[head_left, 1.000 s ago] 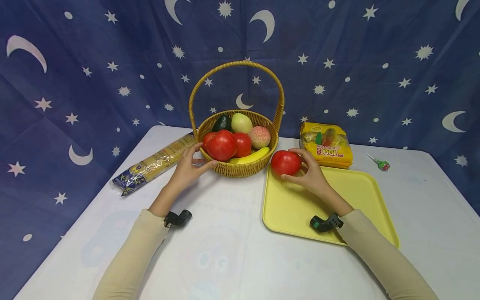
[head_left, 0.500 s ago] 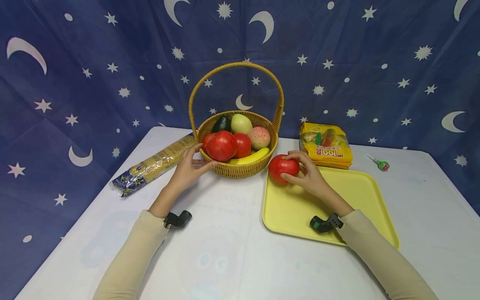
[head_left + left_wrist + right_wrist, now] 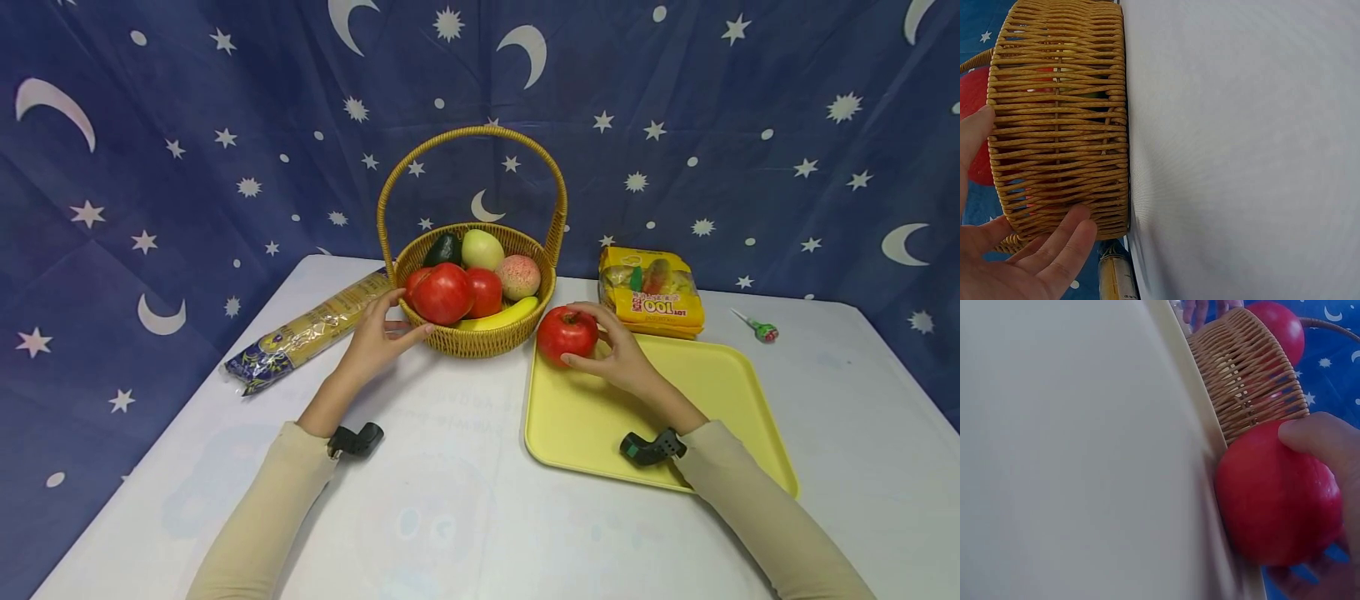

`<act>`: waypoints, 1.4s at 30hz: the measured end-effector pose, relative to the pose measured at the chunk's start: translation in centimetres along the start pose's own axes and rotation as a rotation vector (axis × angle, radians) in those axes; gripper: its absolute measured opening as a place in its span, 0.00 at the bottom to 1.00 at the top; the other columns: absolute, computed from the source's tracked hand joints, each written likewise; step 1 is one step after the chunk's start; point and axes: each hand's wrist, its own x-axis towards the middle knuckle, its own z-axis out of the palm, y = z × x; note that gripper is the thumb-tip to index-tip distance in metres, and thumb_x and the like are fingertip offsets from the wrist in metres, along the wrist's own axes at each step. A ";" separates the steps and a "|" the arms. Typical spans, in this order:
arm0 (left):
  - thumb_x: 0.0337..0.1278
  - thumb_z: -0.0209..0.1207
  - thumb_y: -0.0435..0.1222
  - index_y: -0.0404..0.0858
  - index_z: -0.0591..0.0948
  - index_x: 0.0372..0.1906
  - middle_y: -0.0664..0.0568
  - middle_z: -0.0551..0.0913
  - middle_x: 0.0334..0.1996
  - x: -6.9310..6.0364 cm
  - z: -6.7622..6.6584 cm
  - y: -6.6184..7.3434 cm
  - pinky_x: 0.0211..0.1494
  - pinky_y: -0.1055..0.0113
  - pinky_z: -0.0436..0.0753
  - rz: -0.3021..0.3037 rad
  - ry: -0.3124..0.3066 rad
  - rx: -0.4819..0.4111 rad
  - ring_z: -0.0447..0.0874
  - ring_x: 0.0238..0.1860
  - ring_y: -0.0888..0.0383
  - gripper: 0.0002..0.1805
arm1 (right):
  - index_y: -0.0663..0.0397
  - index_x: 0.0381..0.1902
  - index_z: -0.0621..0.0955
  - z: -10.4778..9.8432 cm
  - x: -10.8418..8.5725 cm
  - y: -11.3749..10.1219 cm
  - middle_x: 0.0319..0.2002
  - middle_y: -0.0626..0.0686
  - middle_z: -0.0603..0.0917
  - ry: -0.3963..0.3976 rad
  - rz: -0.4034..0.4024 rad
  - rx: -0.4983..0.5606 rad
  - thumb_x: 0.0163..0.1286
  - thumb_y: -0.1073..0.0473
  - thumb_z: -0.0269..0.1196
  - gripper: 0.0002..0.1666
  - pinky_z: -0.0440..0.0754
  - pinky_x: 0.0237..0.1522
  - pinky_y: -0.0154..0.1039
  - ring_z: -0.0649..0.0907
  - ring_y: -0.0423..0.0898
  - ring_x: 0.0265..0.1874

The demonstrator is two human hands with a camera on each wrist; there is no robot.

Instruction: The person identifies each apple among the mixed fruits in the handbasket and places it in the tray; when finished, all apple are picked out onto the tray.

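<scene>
My right hand (image 3: 615, 350) holds a red apple (image 3: 566, 335) at the back left corner of the yellow tray (image 3: 585, 433). Its stem end faces up in the head view. In the right wrist view the thumb lies on the apple (image 3: 1279, 500), and the other fingers are partly hidden behind it. My left hand (image 3: 378, 333) rests against the left side of the wicker basket (image 3: 480, 340), its fingers spread and nearly straight. In the left wrist view the thumb touches the basket rim and the fingertips touch the woven wall (image 3: 1060, 144).
The basket holds an avocado (image 3: 444, 250), a pale green fruit (image 3: 482, 249), a peach (image 3: 519, 277), a banana (image 3: 498, 317) and several red fruits (image 3: 444, 294). A long pasta packet (image 3: 315, 329) lies left. Behind the tray sit a yellow snack pack (image 3: 651, 292) and a lollipop (image 3: 759, 327).
The apple has shifted slightly left and turned in my right hand, so its stem end now shows. My left hand has stayed at the basket.
</scene>
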 end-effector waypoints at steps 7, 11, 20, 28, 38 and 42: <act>0.56 0.68 0.44 0.37 0.59 0.73 0.35 0.61 0.65 0.0 0.0 -0.1 0.55 0.52 0.82 0.002 -0.001 -0.004 0.80 0.55 0.40 0.45 | 0.72 0.63 0.68 0.1 0.0 0.9 0.63 0.70 0.67 0.008 0.033 0.004 0.53 0.78 0.70 0.39 0.72 0.60 0.63 0.69 0.64 0.63; 0.56 0.68 0.45 0.37 0.59 0.73 0.35 0.61 0.65 0.0 0.0 -0.1 0.55 0.52 0.82 0.007 -0.004 -0.002 0.80 0.55 0.40 0.45 | 0.67 0.64 0.70 0.2 0.1 2.8 0.66 0.68 0.64 0.011 0.051 0.026 0.53 0.76 0.71 0.40 0.70 0.61 0.64 0.67 0.64 0.65; 0.57 0.68 0.44 0.37 0.58 0.74 0.35 0.61 0.66 0.0 0.0 -0.2 0.56 0.52 0.82 0.000 -0.002 -0.003 0.80 0.56 0.40 0.45 | 0.64 0.66 0.67 0.0 0.1 3.2 0.66 0.65 0.65 0.011 0.061 0.054 0.55 0.74 0.71 0.42 0.69 0.62 0.64 0.66 0.61 0.65; 0.57 0.68 0.44 0.36 0.58 0.74 0.35 0.61 0.66 0.1 0.0 -0.2 0.55 0.52 0.82 0.003 -0.003 -0.003 0.80 0.55 0.40 0.45 | 0.64 0.67 0.66 -0.1 0.2 2.8 0.66 0.65 0.66 0.027 0.091 0.071 0.56 0.73 0.71 0.42 0.65 0.66 0.62 0.67 0.59 0.65; 0.57 0.68 0.43 0.35 0.58 0.74 0.34 0.60 0.66 0.0 0.0 0.0 0.56 0.51 0.81 0.008 -0.005 -0.010 0.79 0.56 0.39 0.45 | 0.66 0.65 0.68 -0.3 0.3 1.8 0.64 0.64 0.67 0.069 0.064 0.072 0.56 0.74 0.70 0.40 0.60 0.69 0.61 0.64 0.63 0.67; 0.57 0.68 0.43 0.35 0.58 0.74 0.34 0.60 0.66 0.0 0.0 0.0 0.56 0.51 0.81 0.008 -0.005 -0.009 0.79 0.56 0.39 0.45 | 0.69 0.65 0.67 -0.4 0.3 0.9 0.64 0.66 0.66 0.072 0.049 0.054 0.54 0.77 0.69 0.40 0.60 0.68 0.63 0.65 0.64 0.66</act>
